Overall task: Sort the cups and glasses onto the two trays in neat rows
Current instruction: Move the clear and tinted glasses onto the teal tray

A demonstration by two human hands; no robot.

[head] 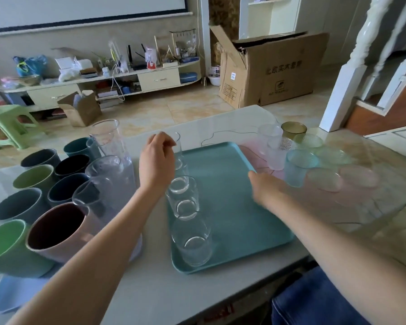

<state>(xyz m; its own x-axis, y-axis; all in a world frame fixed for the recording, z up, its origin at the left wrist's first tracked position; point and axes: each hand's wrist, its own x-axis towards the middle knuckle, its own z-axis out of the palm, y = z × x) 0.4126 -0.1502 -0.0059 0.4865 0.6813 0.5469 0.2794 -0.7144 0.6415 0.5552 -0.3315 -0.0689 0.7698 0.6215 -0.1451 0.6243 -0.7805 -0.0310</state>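
A teal tray (232,207) lies in the middle of the table. Down its left side stands a row of clear glasses (191,242). My left hand (158,160) grips a further clear glass (180,152) near its rim at the far end of that row. My right hand (265,188), blurred, hovers over the tray's right edge with fingers relaxed and holds nothing. Just right of it stand tinted glasses: a blue one (300,167), pink ones (274,148) and an amber one (292,132). A pale blue tray (10,294) at the left carries opaque cups (56,231).
Tall clear glasses (113,141) stand between the opaque cups and my left arm. A thin wire (220,133) lies on the table behind the teal tray. Beyond the table sit a cardboard box (274,71), a green stool (7,125) and a low shelf unit.
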